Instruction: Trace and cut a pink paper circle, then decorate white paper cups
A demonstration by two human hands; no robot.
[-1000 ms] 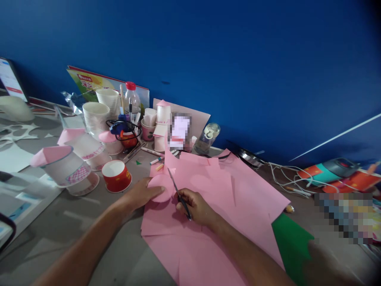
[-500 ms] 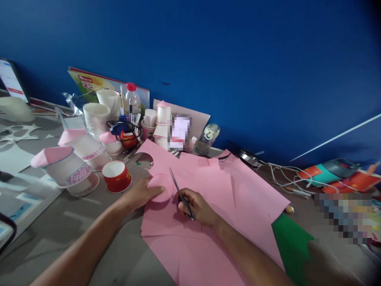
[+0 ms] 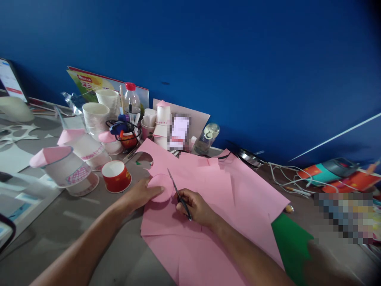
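Onto the pink sheets (image 3: pixel 253 190), the notched sheet (image 3: pixel 165 159) has dropped flat since a second ago. Our right hand (image 3: pixel 195 208) grips the scissors (image 3: pixel 184 206); our left hand (image 3: pixel 142 194) pinches the pink disc (image 3: pixel 163 181) over the sheets' left side, where a wrist slip could nick its rim.

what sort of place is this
Likely a craft workspace at a desk: pink paper is spread out, the right hand holds scissors, and decorated white cups with pink pointed tops stand to the left.
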